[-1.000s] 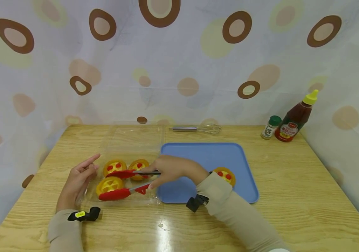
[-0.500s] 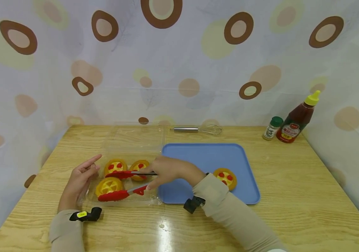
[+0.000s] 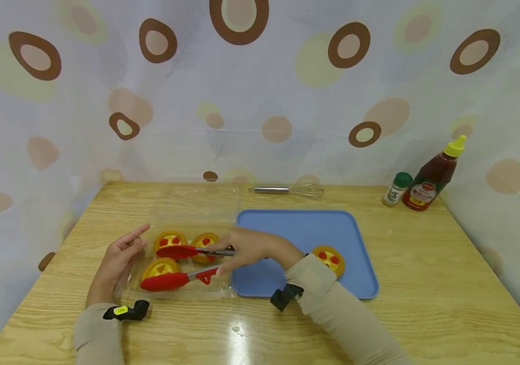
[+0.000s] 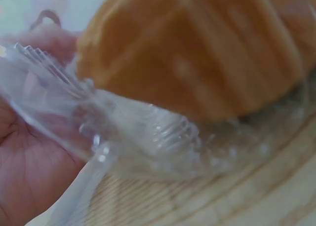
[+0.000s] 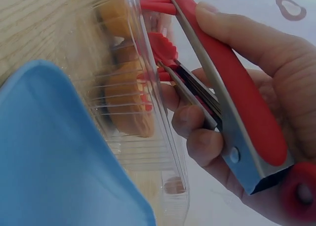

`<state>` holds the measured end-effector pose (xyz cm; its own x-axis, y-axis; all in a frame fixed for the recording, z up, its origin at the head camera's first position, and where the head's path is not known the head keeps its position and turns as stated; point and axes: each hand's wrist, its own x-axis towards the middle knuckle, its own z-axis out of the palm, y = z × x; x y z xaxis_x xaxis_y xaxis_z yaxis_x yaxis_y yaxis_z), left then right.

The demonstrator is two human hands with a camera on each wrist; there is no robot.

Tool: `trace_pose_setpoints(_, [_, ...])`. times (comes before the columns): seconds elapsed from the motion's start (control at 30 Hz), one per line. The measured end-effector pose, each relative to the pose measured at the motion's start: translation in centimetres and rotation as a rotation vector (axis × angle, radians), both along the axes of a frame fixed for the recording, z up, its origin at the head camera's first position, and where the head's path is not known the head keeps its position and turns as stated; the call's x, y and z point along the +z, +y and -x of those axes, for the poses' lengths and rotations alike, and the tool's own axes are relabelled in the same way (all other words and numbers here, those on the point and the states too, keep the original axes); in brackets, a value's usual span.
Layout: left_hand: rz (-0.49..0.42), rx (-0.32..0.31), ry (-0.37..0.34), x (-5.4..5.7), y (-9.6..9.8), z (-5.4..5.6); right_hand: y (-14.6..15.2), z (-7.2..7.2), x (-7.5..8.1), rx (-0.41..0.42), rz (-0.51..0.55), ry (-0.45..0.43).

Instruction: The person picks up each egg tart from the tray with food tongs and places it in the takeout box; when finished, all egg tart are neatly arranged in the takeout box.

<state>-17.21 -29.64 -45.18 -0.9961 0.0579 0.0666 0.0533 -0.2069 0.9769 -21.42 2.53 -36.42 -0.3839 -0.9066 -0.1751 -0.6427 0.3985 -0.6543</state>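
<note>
Since the earlier frame, the red tongs' lower arm has shifted left across the near pastry; contact is unconfirmed. That pastry sits in the clear container, left of the right hand, which grips the tongs. The left hand lies beside the container, index finger straight, some fingers hidden. The left wrist view is blurred.

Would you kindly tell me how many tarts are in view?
4: in the clear container, a back-left tart, back-right tart and front-left tart; on the blue tray, a fourth tart partly behind the right sleeve, which may hide others.
</note>
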Motion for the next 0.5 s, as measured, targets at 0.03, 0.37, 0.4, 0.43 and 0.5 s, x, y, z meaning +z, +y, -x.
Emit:
trace_pose_setpoints(0.03, [0.009, 0.004, -0.012, 0.0, 0.0, 0.0, 0.2, 0.0, 0.0, -0.008, 0.002, -0.014])
trace_pose_setpoints(0.37, [0.003, 0.000, -0.023, -0.3, -0.1, 0.2, 2.0, -0.3, 0.1, -0.034, 0.079, -0.051])
trace_pose_setpoints(0.4, [-0.008, -0.004, -0.014, -0.4, -0.1, 0.3, 2.3, -0.4, 0.2, -0.033, 0.096, -0.049])
trace_pose_setpoints(0.43, [-0.014, -0.008, -0.006, -0.4, -0.1, 0.3, 2.6, -0.5, 0.3, -0.033, 0.114, -0.045])
trace_pose_setpoints(0.5, [-0.021, -0.012, 0.010, -0.4, -0.1, 0.2, 3.3, -0.8, 0.5, -0.040, 0.144, -0.045])
